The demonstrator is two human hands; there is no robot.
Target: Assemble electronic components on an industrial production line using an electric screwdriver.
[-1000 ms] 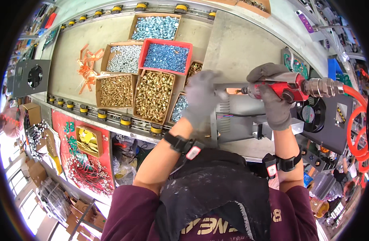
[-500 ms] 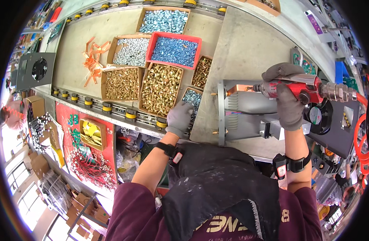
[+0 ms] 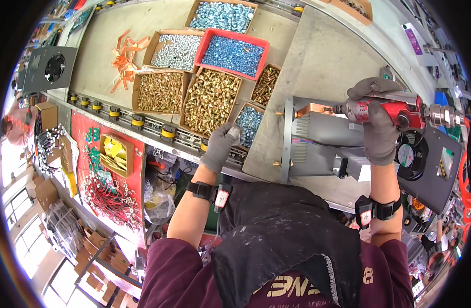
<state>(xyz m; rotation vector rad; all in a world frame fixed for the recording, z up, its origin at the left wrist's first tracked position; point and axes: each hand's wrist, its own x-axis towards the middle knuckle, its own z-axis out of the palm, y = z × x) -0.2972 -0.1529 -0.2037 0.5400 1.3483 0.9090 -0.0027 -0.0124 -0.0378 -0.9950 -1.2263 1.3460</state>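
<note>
Gloved in grey, my left hand (image 3: 221,147) is just beside the small box of bluish nuts (image 3: 250,124). Its fingertips are pinched together, and whatever they hold is too small to name. My right hand (image 3: 377,123), gloved too, grips a red air wrench (image 3: 402,111) with a metal hose fitting at its back end. The wrench lies level, its nose pointing left at a copper bar (image 3: 313,109). That bar sits on a grey metal housing (image 3: 328,131) with vent slots and brass-coloured studs along its left plate. My right hand covers part of the wrench.
Cardboard boxes of brass-coloured bolts (image 3: 210,100) and silver screws (image 3: 176,51) stand to the left, beside a red tray (image 3: 263,56) of blue fasteners. Copper strips (image 3: 125,61) lie farther left. A roller rail (image 3: 138,122) borders the table. An orange hose (image 3: 467,192) hangs at right.
My left hand has drawn back from the small box of nuts, and its fingertips have come together. My right hand keeps its hold on the wrench beside the housing. The whole view has shifted slightly.
</note>
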